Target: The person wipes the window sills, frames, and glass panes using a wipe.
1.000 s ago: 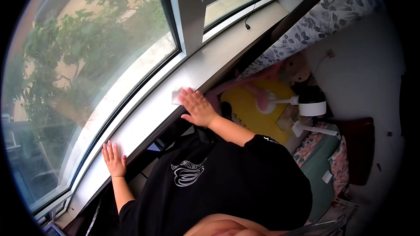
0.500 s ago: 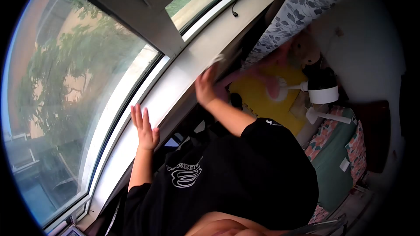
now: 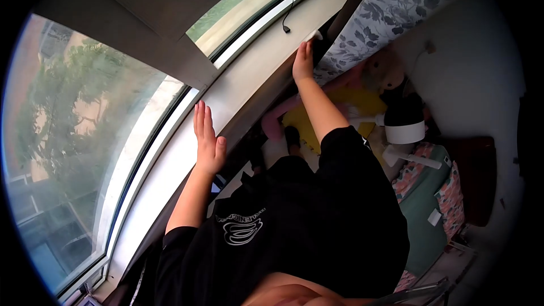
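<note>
My left hand [image 3: 209, 139] is open over the pale window sill [image 3: 232, 93], its fingers stretched out toward the window frame and its thumb apart; it holds nothing. Farther along, at the sill's inner edge near the patterned curtain, my right hand [image 3: 304, 62] has its fingers close together on a small white cloth [image 3: 313, 35]. Only part of that cloth shows, beyond the fingertips. A black cable [image 3: 287, 28] hangs down over the sill, a little to the left of the right hand.
The window glass [image 3: 85, 130] is on the left. A patterned curtain [image 3: 385, 17] hangs at the upper right. Beyond my right arm are a yellow mat [image 3: 360, 99], a plush toy [image 3: 386, 69], a white lamp [image 3: 405, 132] and a green cushion [image 3: 422, 232].
My right hand has moved up and right along the sill with the white cloth, to the curtain. My left hand has also shifted up and right along the sill. The view has turned slightly.
</note>
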Demonstrator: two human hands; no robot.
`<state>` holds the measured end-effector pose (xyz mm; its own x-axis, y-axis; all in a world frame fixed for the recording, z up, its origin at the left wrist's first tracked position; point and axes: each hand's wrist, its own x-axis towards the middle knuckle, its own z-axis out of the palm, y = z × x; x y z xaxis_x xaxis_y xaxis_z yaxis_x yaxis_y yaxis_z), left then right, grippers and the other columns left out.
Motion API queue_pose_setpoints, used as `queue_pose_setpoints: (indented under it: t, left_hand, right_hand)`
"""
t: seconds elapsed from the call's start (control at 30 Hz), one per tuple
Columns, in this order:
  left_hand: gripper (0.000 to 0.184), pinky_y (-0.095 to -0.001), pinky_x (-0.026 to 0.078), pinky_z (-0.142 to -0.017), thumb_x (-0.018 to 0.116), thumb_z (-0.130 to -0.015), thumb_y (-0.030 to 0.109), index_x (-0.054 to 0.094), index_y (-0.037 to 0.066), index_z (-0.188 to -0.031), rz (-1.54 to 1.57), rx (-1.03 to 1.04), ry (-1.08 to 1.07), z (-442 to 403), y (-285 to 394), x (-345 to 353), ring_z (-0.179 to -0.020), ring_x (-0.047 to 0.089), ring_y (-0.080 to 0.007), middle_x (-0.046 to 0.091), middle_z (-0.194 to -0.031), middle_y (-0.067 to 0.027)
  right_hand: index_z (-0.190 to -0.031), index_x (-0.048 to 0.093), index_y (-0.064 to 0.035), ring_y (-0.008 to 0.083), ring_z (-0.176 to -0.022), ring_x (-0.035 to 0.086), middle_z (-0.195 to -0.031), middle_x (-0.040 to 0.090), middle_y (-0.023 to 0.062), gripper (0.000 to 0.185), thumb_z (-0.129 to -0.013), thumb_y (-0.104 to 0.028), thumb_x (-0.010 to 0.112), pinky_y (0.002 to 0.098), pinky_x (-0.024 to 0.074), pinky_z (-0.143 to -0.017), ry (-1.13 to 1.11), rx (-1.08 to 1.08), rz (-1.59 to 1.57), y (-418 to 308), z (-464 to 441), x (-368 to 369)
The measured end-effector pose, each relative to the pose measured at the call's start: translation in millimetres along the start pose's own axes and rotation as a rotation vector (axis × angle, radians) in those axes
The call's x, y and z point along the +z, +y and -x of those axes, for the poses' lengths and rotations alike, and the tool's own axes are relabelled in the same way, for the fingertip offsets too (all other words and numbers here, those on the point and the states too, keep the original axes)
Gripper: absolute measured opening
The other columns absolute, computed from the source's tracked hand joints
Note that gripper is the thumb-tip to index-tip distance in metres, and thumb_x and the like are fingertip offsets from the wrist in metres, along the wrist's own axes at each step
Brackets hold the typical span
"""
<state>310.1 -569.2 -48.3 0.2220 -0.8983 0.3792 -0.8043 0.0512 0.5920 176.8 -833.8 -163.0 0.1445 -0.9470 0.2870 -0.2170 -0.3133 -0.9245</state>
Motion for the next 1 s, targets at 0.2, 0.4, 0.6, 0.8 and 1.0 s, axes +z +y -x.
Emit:
queue_pose_setpoints:
  t: [0.2, 0.4, 0.6, 0.8, 1.0]
  left_hand:
    - [0.066, -0.0449, 0.014, -0.111, 0.036, -0.093, 0.04, 0.023, -0.003, -0.141, -0.092, -0.099, -0.021, -22, 7, 23, -0.138, 0.013, -0.038, 0.019, -0.148, -0.0215]
    - [0.064, -0.0452, 0.018, -0.11, 0.041, -0.093, 0.039, 0.027, -0.002, -0.14, -0.315, -0.097, -0.074, -33, -9, 38, -0.137, 0.015, -0.0392, 0.024, -0.147, -0.0181]
    - [0.068, -0.0486, 0.015, -0.111, 0.048, -0.089, 0.041, 0.028, 0.004, -0.141, -0.586, -0.199, -0.106, -32, -10, 56, -0.138, 0.014, -0.0373, 0.021, -0.149, -0.0141]
    - [0.068, -0.046, 0.016, -0.112, 0.049, -0.087, 0.043, 0.029, 0.006, -0.141, -0.662, -0.259, -0.108, -34, -5, 58, -0.138, 0.014, -0.0349, 0.022, -0.149, -0.0114]
    - [0.065, -0.0451, 0.017, -0.112, 0.047, -0.088, 0.044, 0.031, 0.007, -0.14, -0.712, -0.266, -0.065, -32, -6, 64, -0.137, 0.019, -0.0328, 0.029, -0.146, -0.0101]
  right_hand:
    - [-0.14, -0.001, 0.0101, 0.0416, -0.138, -0.004, -0.147, -0.006, 0.0312, 0.071, -0.096, -0.032, 0.036, 0.0444, -0.0005, -0.113, -0.137, -0.004, -0.034, -12, 86, 30]
    - [-0.139, -0.008, 0.0112, 0.0398, -0.138, -0.011, -0.147, -0.013, 0.029, 0.083, -0.095, -0.049, 0.029, 0.0432, -0.0041, -0.112, -0.378, 0.073, -0.087, -19, 105, 21]
    - [-0.143, 0.019, -0.0032, 0.0241, -0.136, 0.023, -0.149, 0.023, 0.0121, 0.068, -0.097, -0.053, 0.021, 0.0341, 0.0142, -0.111, 0.122, 0.472, -0.403, 68, -158, -54]
    - [-0.142, 0.027, -0.0036, 0.0215, -0.135, 0.022, -0.147, 0.029, 0.0093, 0.074, -0.094, -0.06, 0.023, 0.0352, 0.0129, -0.111, -0.022, 0.561, -0.402, 46, -224, -114]
    - [-0.144, -0.007, -0.0022, 0.0218, -0.141, 0.001, -0.153, 0.0, 0.0129, 0.078, -0.096, -0.043, 0.039, 0.034, 0.0033, -0.112, -0.104, 0.259, -0.175, 69, -158, -72]
